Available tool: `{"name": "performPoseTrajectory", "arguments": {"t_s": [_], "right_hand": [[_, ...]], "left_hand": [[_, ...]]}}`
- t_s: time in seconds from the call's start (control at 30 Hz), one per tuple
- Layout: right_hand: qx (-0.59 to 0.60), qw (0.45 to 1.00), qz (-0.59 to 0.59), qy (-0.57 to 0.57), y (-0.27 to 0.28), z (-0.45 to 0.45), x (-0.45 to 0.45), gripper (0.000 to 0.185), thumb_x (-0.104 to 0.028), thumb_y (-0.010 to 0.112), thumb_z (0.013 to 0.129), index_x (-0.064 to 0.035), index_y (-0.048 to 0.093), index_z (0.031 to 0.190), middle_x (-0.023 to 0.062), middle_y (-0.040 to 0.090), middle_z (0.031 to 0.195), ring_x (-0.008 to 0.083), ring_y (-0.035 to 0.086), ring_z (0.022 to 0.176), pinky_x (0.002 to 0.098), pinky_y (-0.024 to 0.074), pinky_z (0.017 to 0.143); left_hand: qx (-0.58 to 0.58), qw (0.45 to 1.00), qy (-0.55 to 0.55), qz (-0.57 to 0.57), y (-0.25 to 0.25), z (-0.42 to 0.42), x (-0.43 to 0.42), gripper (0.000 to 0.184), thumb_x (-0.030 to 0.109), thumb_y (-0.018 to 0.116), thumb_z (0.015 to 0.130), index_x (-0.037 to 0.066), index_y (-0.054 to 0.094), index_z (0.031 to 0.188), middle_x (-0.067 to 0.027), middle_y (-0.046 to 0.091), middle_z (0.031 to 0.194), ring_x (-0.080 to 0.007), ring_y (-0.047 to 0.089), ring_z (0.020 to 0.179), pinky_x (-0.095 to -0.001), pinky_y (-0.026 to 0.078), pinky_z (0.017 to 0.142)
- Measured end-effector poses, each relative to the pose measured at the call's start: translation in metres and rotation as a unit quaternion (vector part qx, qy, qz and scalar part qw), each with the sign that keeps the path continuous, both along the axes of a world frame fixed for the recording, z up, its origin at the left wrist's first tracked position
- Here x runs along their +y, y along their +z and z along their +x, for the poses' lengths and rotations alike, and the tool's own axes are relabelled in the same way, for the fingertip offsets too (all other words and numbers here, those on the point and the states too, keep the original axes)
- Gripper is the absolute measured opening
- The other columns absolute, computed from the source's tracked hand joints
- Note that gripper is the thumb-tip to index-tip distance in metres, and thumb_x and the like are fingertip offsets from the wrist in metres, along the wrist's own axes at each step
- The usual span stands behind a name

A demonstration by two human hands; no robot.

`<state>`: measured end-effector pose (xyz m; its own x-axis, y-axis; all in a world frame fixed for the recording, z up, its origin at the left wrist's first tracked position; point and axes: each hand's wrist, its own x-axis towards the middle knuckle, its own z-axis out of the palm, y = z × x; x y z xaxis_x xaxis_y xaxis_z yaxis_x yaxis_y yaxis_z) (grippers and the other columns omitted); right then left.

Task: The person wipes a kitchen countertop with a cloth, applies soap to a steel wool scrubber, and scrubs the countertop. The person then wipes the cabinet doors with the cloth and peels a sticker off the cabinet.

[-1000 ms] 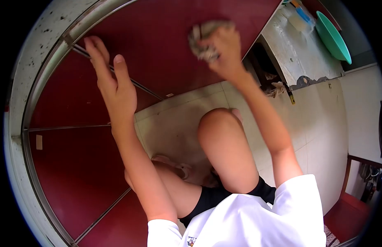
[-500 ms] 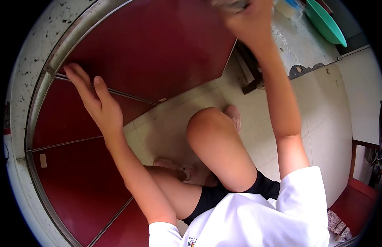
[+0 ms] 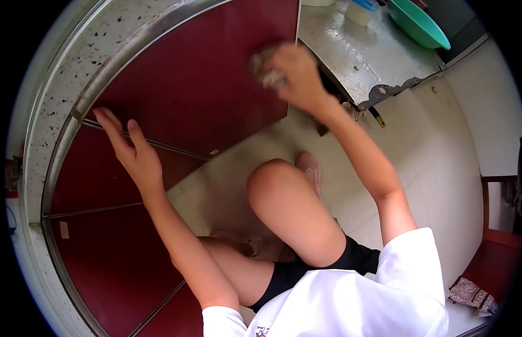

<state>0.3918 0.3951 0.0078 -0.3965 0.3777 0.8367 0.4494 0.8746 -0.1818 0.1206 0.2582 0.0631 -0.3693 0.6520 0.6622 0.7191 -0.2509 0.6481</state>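
Observation:
My right hand (image 3: pixel 300 76) is closed around a crumpled grey-brown cloth (image 3: pixel 266 68), blurred by motion. The cloth is at the right part of a large dark red cabinet door (image 3: pixel 193 73); whether it presses on the surface I cannot tell. My left hand (image 3: pixel 138 154) is open, thumb apart from the fingers. Its fingertips rest by the metal strip at the top edge of the red panels, where the large door meets the smaller panel (image 3: pixel 98 168).
A speckled stone countertop (image 3: pixel 75 73) curves along the left. At the upper right stands a metal-topped table (image 3: pixel 362 59) with a jagged edge, bearing a green basin (image 3: pixel 419 25) and a blue-lidded container (image 3: pixel 362 10). A red seat (image 3: pixel 500 258) is at the lower right.
My right hand has moved down and left with the cloth, from the top of the view onto the door area. The view has shifted slightly; my left hand stays at the same spot.

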Motion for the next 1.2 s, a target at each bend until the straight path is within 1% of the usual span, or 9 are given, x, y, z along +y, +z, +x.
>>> {"name": "performPoseTrajectory", "arguments": {"t_s": [0.17, 0.3, 0.5, 0.63, 0.8, 0.9, 1.0, 1.13, 1.2], "right_hand": [[0.163, 0.983, 0.080, -0.019, 0.101, -0.001, 0.011, 0.024, 0.007, 0.064, 0.065, -0.0014, 0.060, 0.087, 0.0111, 0.056, 0.079, 0.0319, 0.055, 0.077, 0.0386, 0.0432, 0.069], [0.152, 0.981, 0.103, -0.067, 0.034, -0.006, 0.036, 0.023, -0.005, 0.071, 0.059, -0.0088, 0.059, 0.079, 0.0095, 0.055, 0.077, 0.0329, 0.055, 0.080, 0.0424, 0.0415, 0.070], [0.067, 0.992, -0.066, -0.080, -0.079, 0.008, 0.016, 0.026, -0.002, 0.071, 0.059, -0.0072, 0.057, 0.080, 0.0113, 0.056, 0.084, 0.0335, 0.054, 0.083, 0.0403, 0.0424, 0.071], [-0.029, 0.976, -0.194, -0.093, -0.094, 0.022, 0.002, 0.025, 0.001, 0.067, 0.063, -0.0061, 0.056, 0.084, 0.0129, 0.057, 0.084, 0.0339, 0.056, 0.084, 0.0398, 0.0448, 0.071], [0.158, 0.981, 0.038, -0.101, 0.027, 0.022, 0.014, 0.016, -0.002, 0.064, 0.071, -0.0036, 0.055, 0.083, 0.0164, 0.058, 0.077, 0.0359, 0.058, 0.072, 0.0387, 0.0465, 0.065], [0.239, 0.964, -0.017, -0.112, 0.097, 0.000, 0.002, 0.026, 0.008, 0.062, 0.068, -0.0009, 0.060, 0.092, 0.0126, 0.058, 0.080, 0.0322, 0.057, 0.081, 0.0402, 0.0448, 0.073], [0.221, 0.951, 0.063, -0.209, 0.051, -0.008, 0.031, 0.017, -0.003, 0.066, 0.070, -0.0022, 0.054, 0.083, 0.0186, 0.059, 0.077, 0.0366, 0.058, 0.072, 0.0390, 0.0473, 0.067], [0.240, 0.937, -0.162, -0.194, -0.031, -0.008, 0.012, 0.029, -0.001, 0.069, 0.063, -0.0030, 0.050, 0.085, 0.0167, 0.056, 0.083, 0.0387, 0.056, 0.082, 0.0437, 0.0449, 0.072], [0.226, 0.940, -0.148, -0.208, -0.053, -0.009, 0.008, 0.029, -0.002, 0.069, 0.066, -0.0023, 0.051, 0.088, 0.0170, 0.058, 0.079, 0.0366, 0.059, 0.078, 0.0411, 0.0468, 0.070]], "left_hand": [[-0.009, 0.999, 0.016, -0.036, 0.009, 0.014, -0.008, 0.066, 0.015, 0.046, 0.098, 0.009, 0.009, 0.152, -0.0206, 0.019, 0.155, -0.0306, 0.019, 0.144, -0.0390, 0.020, 0.115], [-0.012, 0.996, 0.029, -0.084, 0.016, 0.017, -0.009, 0.072, 0.019, 0.051, 0.096, 0.010, 0.007, 0.152, -0.0197, 0.015, 0.156, -0.0305, 0.018, 0.144, -0.0397, 0.017, 0.116], [0.036, 0.992, 0.054, -0.105, 0.014, 0.019, -0.007, 0.074, 0.019, 0.053, 0.095, 0.010, 0.007, 0.152, -0.0199, 0.014, 0.156, -0.0300, 0.017, 0.144, -0.0402, 0.016, 0.117], [0.012, 0.996, 0.035, -0.081, 0.015, 0.017, -0.009, 0.072, 0.016, 0.053, 0.095, 0.010, 0.009, 0.152, -0.0196, 0.017, 0.155, -0.0298, 0.019, 0.144, -0.0400, 0.017, 0.116], [0.025, 0.997, 0.003, -0.075, 0.012, 0.001, -0.020, 0.066, 0.008, 0.048, 0.095, 0.010, 0.013, 0.152, -0.0176, 0.022, 0.154, -0.0290, 0.023, 0.143, -0.0391, 0.019, 0.116], [0.025, 0.997, -0.010, -0.073, 0.015, -0.001, -0.019, 0.065, 0.004, 0.045, 0.095, 0.010, 0.014, 0.152, -0.0158, 0.024, 0.154, -0.0274, 0.024, 0.143, -0.0389, 0.020, 0.116], [0.037, 0.997, -0.004, -0.071, 0.013, -0.007, -0.019, 0.065, 0.004, 0.046, 0.095, 0.011, 0.015, 0.152, -0.0140, 0.026, 0.154, -0.0253, 0.024, 0.143, -0.0390, 0.019, 0.116], [0.041, 0.995, 0.003, -0.088, 0.013, -0.006, -0.022, 0.066, 0.004, 0.047, 0.095, 0.012, 0.014, 0.152, -0.0143, 0.025, 0.154, -0.0260, 0.023, 0.143, -0.0394, 0.019, 0.116], [0.046, 0.995, 0.000, -0.088, 0.013, -0.003, -0.019, 0.067, 0.005, 0.047, 0.095, 0.012, 0.014, 0.152, -0.0146, 0.024, 0.154, -0.0266, 0.023, 0.143, -0.0397, 0.019, 0.116]]}}
